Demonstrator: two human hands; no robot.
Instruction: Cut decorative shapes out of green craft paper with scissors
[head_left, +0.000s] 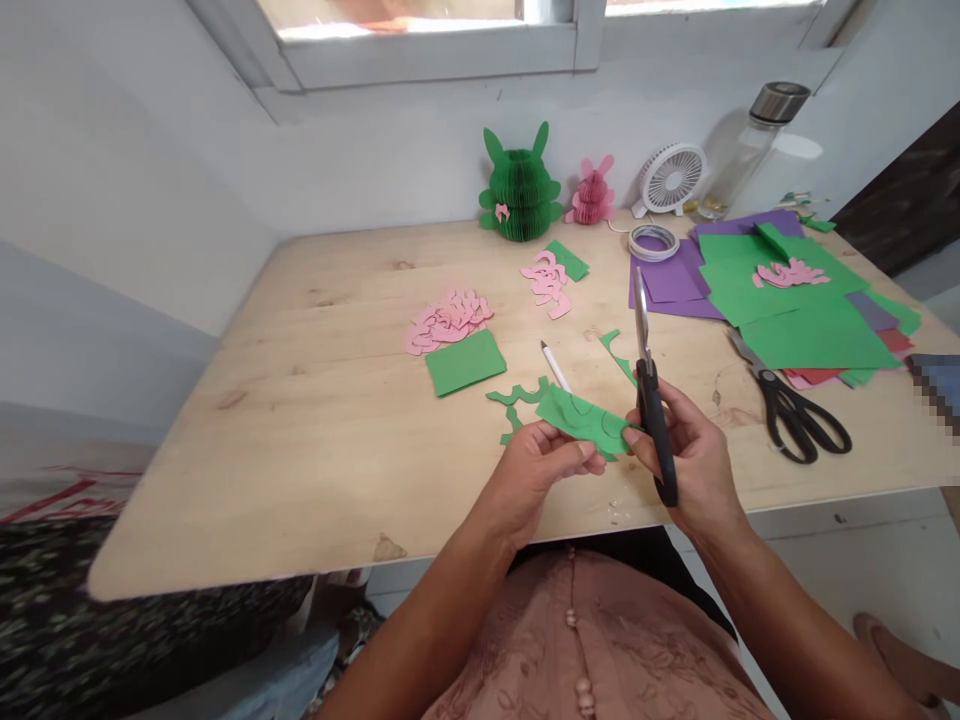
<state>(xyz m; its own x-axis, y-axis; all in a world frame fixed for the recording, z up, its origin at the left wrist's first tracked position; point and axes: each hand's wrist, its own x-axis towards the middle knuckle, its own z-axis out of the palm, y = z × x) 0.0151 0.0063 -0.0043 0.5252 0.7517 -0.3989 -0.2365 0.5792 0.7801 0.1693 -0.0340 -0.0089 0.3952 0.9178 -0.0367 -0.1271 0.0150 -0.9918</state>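
We pinch pencil-marked green paper (pixel 581 420) in our left grip (pixel 536 480) | our right grip (pixel 694 450) clenches black-handled scissors (pixel 654 435) | pink cutouts (pixel 448 322) lie heaped, the paper still partly uncut

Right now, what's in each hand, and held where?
Left hand: green paper piece, by its lower edge. Right hand: scissors, by the black handles.

Matt green paper (pixel 583 420) — shiny steel scissor blade (pixel 641 325) — smooth wooden table (pixel 247 400).

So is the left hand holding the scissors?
No, the right hand holds the black-handled scissors, while the left hand holds the green paper.
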